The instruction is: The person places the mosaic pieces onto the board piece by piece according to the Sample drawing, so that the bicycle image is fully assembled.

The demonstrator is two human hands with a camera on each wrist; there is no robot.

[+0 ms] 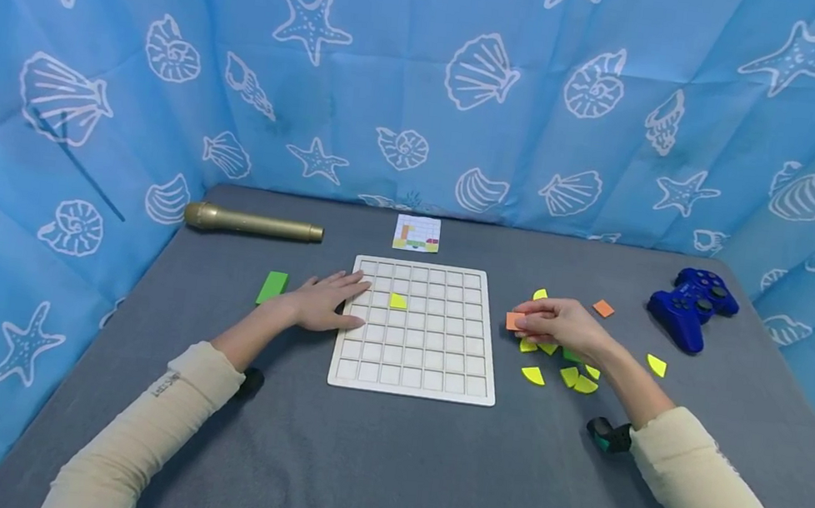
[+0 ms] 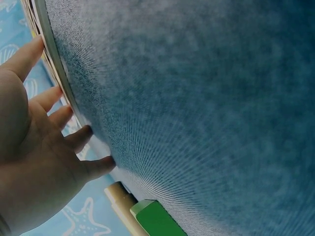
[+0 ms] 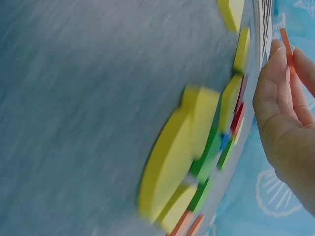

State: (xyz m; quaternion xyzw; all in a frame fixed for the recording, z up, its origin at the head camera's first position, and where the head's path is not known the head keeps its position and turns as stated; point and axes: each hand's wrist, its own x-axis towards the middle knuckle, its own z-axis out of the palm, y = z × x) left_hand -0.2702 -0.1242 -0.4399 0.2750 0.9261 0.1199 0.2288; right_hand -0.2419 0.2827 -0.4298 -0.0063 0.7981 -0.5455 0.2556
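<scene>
My right hand (image 1: 558, 321) pinches an orange square tile (image 1: 514, 321) between thumb and fingers, just off the right side of a white grid board (image 1: 416, 336). In the right wrist view the tile (image 3: 287, 46) shows edge-on, raised above the pieces. My left hand (image 1: 326, 302) lies with fingers spread, its fingertips at the board's left edge. One yellow quarter-circle piece (image 1: 398, 301) sits in a cell in the board's upper left part. Under and around the right hand lie several yellow quarter-circle pieces (image 1: 533, 376), with green, red and blue ones (image 3: 225, 141) partly hidden.
A small printed card (image 1: 416, 234) lies behind the board. At the back left is a gold microphone (image 1: 252, 223), with a green block (image 1: 272, 287) nearer. To the right are another orange tile (image 1: 602, 308), a stray yellow piece (image 1: 656, 365) and a blue game controller (image 1: 691, 307).
</scene>
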